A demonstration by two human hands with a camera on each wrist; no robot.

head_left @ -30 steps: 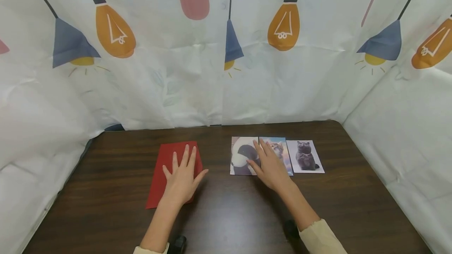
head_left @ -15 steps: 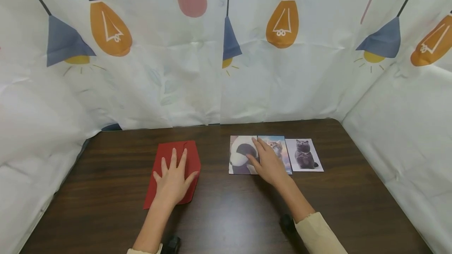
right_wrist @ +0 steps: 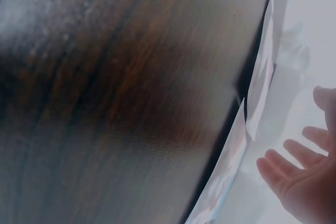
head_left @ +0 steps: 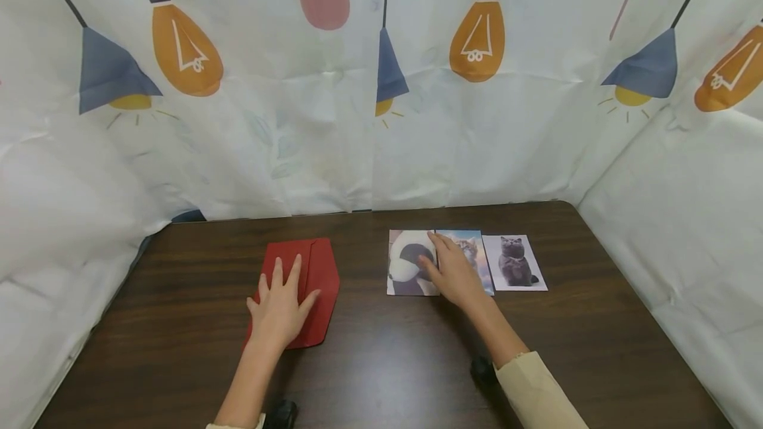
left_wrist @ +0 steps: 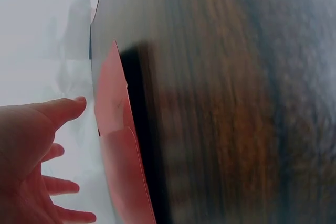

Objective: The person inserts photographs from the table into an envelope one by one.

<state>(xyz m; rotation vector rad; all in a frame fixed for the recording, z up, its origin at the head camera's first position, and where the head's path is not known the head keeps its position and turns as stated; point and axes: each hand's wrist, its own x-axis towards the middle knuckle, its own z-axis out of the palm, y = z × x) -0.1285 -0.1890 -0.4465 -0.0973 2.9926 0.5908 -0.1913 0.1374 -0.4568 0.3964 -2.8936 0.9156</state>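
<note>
My left hand, fingers spread, is over the left part of a red envelope whose pointed flap lies on the right. In the left wrist view the thumb stands a little apart from the envelope. Over the picture cards is my right hand, its fingers loosely extended and holding nothing. It partly covers a card with a kitten on a pastel sky and the edge of a black-and-white animal card. Those fingers show a gap to the cards in the right wrist view.
A third card with a grey cat lies at the right end of the row. The dark wood table ends at the back against a white curtain printed with lamps and bulbs. More curtain hangs at the right.
My left hand has slid left across the envelope, showing more of its flap side. The right hand stays nearly in place over the cards. The head view has shifted slightly.
</note>
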